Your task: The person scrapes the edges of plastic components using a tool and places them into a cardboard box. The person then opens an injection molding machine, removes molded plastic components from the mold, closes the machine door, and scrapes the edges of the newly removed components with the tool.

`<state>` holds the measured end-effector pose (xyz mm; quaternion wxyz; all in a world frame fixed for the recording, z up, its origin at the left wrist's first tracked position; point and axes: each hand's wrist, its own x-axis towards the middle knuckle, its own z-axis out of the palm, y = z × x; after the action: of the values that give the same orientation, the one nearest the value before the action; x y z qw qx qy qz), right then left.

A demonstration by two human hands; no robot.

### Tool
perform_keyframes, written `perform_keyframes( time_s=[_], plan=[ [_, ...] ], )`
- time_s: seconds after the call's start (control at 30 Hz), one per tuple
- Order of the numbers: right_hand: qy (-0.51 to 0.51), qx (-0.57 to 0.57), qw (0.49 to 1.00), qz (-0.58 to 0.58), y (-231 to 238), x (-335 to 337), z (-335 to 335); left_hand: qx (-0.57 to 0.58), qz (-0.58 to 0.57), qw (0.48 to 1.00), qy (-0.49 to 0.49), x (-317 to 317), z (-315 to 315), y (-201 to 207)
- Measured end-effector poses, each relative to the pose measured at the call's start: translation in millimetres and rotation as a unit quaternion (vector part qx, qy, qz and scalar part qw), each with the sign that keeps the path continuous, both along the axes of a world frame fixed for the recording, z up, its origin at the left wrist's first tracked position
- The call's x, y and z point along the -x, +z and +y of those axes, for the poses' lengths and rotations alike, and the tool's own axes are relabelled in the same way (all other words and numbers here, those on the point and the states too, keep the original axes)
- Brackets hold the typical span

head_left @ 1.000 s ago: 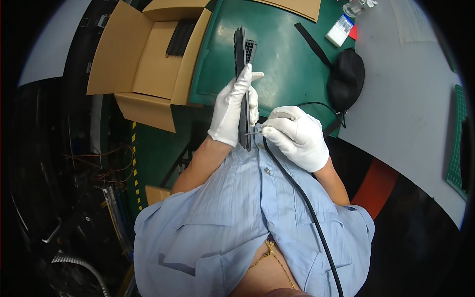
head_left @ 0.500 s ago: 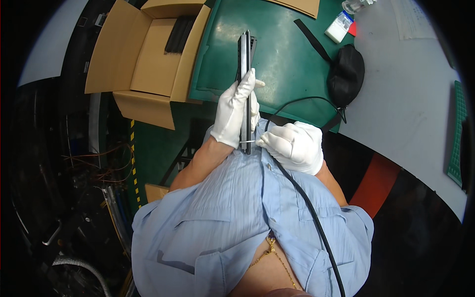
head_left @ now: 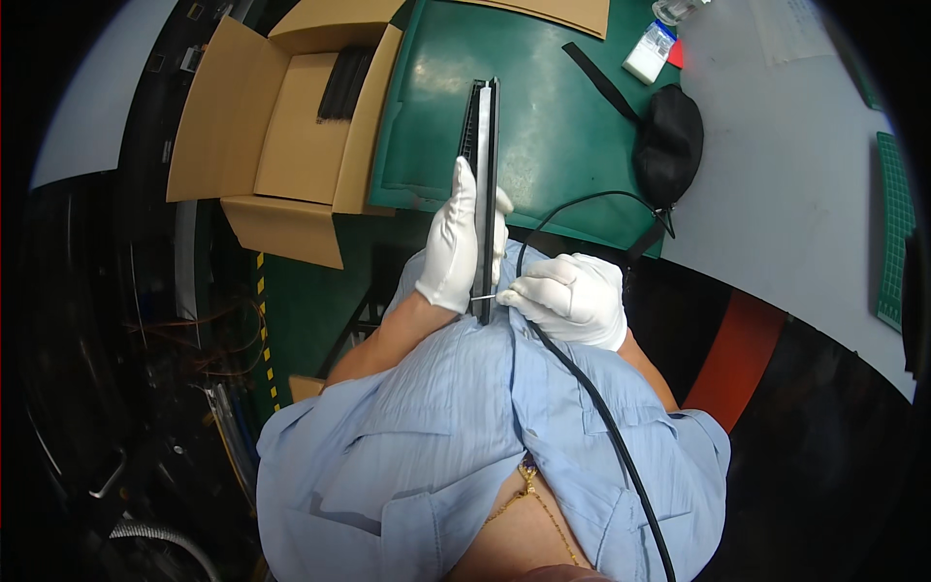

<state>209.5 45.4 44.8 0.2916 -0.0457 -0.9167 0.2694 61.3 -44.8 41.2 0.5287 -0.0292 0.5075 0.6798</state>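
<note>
Seen edge-on in front of my chest is a long, flat black piece (head_left: 492,145) with a silver-grey strip along its edge and a slotted left side. My left hand (head_left: 454,247), in a white glove, is wrapped round it, thumb on the left side and fingertips showing on the right. My right hand (head_left: 570,299), gloved too, is closed in a pinch on a thin, light-coloured rod (head_left: 483,298). The rod reaches across the near end of the black piece; whether its tip touches or enters it, I cannot tell.
An open cardboard box (head_left: 301,155) with dark strips inside stands at the left, beside the green mat (head_left: 553,116). A black pouch (head_left: 669,145) and a white carton (head_left: 650,53) are at the right. A black cable (head_left: 596,388) runs down over my shirt.
The black piece has shifted slightly nearer to me and turned a little, showing more of its slotted side. My left thumb has moved off its edge. My right hand keeps its pinch.
</note>
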Motion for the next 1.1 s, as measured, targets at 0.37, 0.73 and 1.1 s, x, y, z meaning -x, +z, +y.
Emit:
perform_keyframes(
  time_s=[0.37,0.73,1.1],
  plan=[
    [-0.09,-0.033,0.995,0.032,15.7,20.8,32.5,0.0,0.018,0.995,-0.093,-12.3,-16.8,13.4],
    [-0.158,-0.049,0.984,0.063,31.9,50.8,70.0,0.033,0.037,0.992,-0.119,-15.9,-17.7,21.3],
    [-0.183,-0.053,0.978,0.085,35.6,64.3,84.8,0.014,0.039,0.991,-0.125,-12.2,-17.2,19.3]
  ],
)
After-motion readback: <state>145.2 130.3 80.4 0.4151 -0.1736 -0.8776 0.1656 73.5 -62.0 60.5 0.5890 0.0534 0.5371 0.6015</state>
